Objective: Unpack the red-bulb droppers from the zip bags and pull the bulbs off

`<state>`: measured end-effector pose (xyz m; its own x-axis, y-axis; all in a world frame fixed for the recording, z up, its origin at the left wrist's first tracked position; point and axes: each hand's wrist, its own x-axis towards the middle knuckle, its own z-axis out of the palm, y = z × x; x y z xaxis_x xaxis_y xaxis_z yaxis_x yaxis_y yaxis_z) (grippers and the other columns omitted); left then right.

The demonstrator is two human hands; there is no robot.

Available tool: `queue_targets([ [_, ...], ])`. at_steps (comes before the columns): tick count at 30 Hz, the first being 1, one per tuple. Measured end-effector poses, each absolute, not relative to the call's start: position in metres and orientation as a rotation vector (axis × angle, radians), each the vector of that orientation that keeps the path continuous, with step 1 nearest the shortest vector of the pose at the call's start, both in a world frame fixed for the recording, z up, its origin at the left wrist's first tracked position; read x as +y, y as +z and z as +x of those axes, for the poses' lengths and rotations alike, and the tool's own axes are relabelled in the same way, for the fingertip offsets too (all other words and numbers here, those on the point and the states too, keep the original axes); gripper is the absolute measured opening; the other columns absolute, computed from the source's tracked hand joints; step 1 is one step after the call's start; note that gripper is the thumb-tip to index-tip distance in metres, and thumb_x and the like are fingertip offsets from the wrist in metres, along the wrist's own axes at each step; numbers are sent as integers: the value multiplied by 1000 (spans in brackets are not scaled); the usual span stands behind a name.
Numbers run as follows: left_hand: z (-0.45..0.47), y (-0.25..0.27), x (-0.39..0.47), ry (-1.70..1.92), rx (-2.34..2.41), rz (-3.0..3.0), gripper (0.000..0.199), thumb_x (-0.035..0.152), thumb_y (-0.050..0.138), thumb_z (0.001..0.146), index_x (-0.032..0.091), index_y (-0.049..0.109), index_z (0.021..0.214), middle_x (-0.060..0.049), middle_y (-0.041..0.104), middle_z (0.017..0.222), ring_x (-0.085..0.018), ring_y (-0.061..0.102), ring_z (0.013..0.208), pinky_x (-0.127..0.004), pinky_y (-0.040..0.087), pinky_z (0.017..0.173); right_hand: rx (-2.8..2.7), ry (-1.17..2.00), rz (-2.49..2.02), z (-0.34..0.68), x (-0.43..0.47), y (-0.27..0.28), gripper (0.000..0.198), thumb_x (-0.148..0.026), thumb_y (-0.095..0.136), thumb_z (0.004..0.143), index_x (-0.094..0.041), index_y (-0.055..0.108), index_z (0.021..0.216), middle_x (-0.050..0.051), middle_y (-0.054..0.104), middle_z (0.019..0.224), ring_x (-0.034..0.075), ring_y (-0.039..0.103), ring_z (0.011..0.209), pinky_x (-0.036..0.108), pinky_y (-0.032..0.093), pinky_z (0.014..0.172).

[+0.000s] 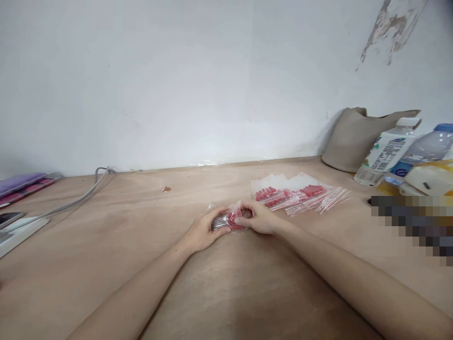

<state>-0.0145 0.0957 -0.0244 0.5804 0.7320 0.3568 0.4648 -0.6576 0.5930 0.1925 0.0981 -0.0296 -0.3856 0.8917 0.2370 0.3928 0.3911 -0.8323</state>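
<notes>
Between my two hands, low over the wooden table, is a small clear plastic bag with slim silvery pieces and red parts in it; their exact kind is too small to make out. My left hand wraps round the silvery end, thumb along the near side. With thumb and fingers my right hand pinches the bag at its red end. Just beyond my right hand lie several flat clear zip bags, overlapping, with red pieces showing inside. My fingers hide part of the held bag.
At the right stand a grey-brown soft container, a white-capped bottle and a blue-capped bottle. A grey cable runs along the left, near a phone and purple-and-pink packages. The white wall closes the back.
</notes>
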Motion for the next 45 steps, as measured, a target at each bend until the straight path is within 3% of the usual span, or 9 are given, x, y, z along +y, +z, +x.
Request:
queue_targets([
  [5,-15,-25,96,827,999,2392,48,40,58,77,22,47,120,-7,56,118,-23,54,107,-37,44,90,-1887,987,-1084,192,93,-21,17,-29,64,68,-16,54,71,-3,56,66,10,51,61,22,41,57],
  [15,-15,-23,95,806,1062,2430,49,42,56,78,22,46,122,-8,55,120,-24,53,106,-39,45,89,-1615,1405,-1199,205,97,-8,31,-34,71,62,-15,54,79,-3,58,65,8,53,52,22,44,51],
  [23,-14,-21,93,800,1071,2438,45,41,55,79,23,47,120,-7,55,118,-23,54,103,-39,45,88,-1725,1528,-1077,210,92,2,36,-16,74,52,-15,53,81,-3,62,69,9,59,60,22,47,56],
  [29,-14,-20,93,769,1039,2462,55,42,53,81,24,37,130,-7,49,127,-22,49,113,-36,42,92,-1783,1421,-1239,215,94,4,31,-7,65,54,-17,50,80,-6,56,64,7,55,46,18,44,41],
  [34,-16,-20,93,717,1102,2508,59,42,51,81,24,31,134,-9,47,129,-23,47,114,-38,40,93,-1678,1440,-1216,226,98,10,28,-10,66,56,-16,53,81,-5,57,62,8,56,51,21,48,49],
  [39,-33,-7,101,441,1390,2575,64,38,46,83,26,16,139,-12,41,133,-30,41,119,-47,34,93,-1472,1380,-1267,239,104,20,28,-18,68,61,-17,55,85,1,63,75,9,56,55,21,46,48],
  [42,-45,2,106,189,1720,2495,57,39,47,81,26,31,133,-15,45,129,-37,46,113,-52,35,89,-1441,1202,-1290,239,108,17,23,-22,64,67,-18,55,88,4,64,79,10,57,56,23,45,49],
  [45,-51,8,108,49,1985,2400,48,47,49,77,25,48,119,-16,52,119,-43,49,105,-58,32,85,-1543,775,-1223,230,111,6,18,-21,57,73,-18,56,90,5,62,84,12,58,65,27,48,58],
])
